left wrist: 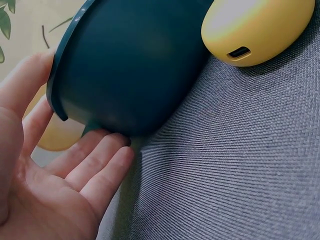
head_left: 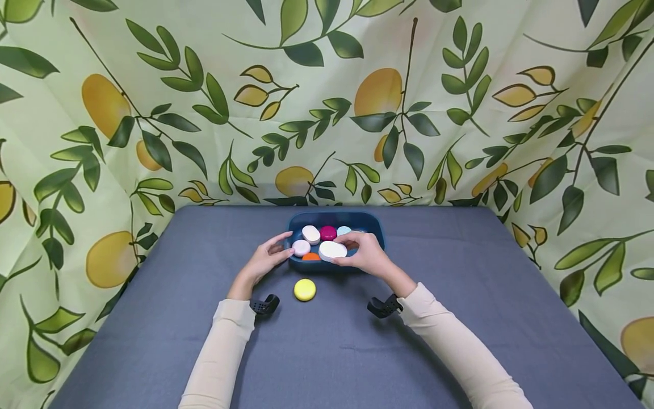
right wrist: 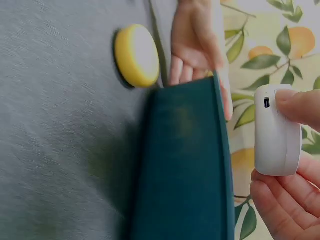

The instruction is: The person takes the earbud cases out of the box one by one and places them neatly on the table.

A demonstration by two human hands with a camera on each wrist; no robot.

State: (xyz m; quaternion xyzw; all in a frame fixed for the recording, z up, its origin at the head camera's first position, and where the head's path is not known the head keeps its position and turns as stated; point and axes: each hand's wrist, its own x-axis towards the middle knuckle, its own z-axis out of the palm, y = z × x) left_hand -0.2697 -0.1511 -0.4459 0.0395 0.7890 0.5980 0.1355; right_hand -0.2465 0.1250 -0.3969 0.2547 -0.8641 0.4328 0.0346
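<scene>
A: What are the right hand's (head_left: 365, 254) fingers doing?

B: They are clamped on a white case (head_left: 332, 251), thumb on one side and fingertips on the other. The right wrist view shows a small dark slot in the case.

A: Where is that case?

B: Above the opening of a dark teal bin (head_left: 319, 267), toward its near side.

A: And the left hand (head_left: 263, 259)?

B: At the bin's left end, touching it. Its fingers are apart and nearly straight; the left wrist view has three of them at the outer wall.

A: What lies in the bin?

B: Rounded pieces. A lilac piece (head_left: 301, 247) is near the left hand, a pale pink piece (head_left: 310, 234) behind it, a magenta piece (head_left: 328, 233) next along, then a light blue piece (head_left: 344, 230) partly behind the right hand. The top of an orange piece (head_left: 310, 257) shows over the near rim.

A: Outside it?

B: A yellow case (head_left: 305, 289) sits on the grey-blue desk (head_left: 327, 363), just in front of the bin. Beyond hangs a cloth (head_left: 204, 136) printed with leaves and orange fruit.
</scene>
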